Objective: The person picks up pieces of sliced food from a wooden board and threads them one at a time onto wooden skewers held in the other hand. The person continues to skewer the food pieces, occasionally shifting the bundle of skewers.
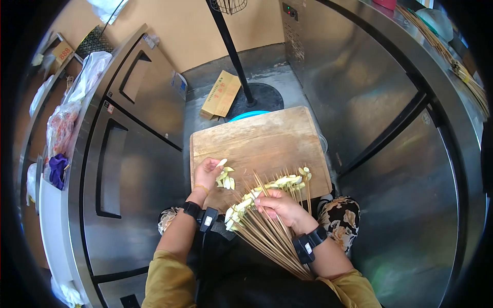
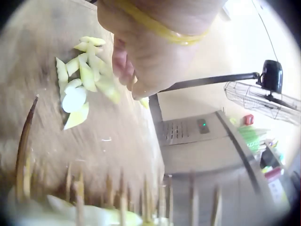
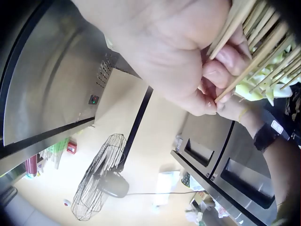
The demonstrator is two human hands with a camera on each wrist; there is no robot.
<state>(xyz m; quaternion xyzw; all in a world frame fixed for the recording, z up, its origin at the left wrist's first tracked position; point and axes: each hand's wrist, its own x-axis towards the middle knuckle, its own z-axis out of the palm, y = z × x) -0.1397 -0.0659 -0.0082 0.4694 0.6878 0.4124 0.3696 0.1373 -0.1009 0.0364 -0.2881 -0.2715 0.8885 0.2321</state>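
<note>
Between thumb and fingers, my left hand [image 1: 206,174] pinches a pale green vegetable slice [image 1: 222,162] over the left part of the wooden cutting board [image 1: 251,134]. Close beside that hand lies a small pile of the same slices [image 2: 87,70]. My right hand [image 1: 282,206] holds thin bamboo skewers [image 3: 256,59], its fingers curled round them. Below it, many more skewers [image 1: 272,244] fan out over the board's near edge. Pale green slices [image 1: 237,210] are threaded in a row near their pointed ends, which lie toward the board's middle.
Steel refrigerator cabinets [image 1: 138,169] stand on the left, with another steel cabinet [image 1: 354,77] on the right. Behind the board are a cardboard box [image 1: 221,95] and a fan's round black base [image 1: 267,97]. A blue rim [image 1: 250,115] shows under the board's far edge.
</note>
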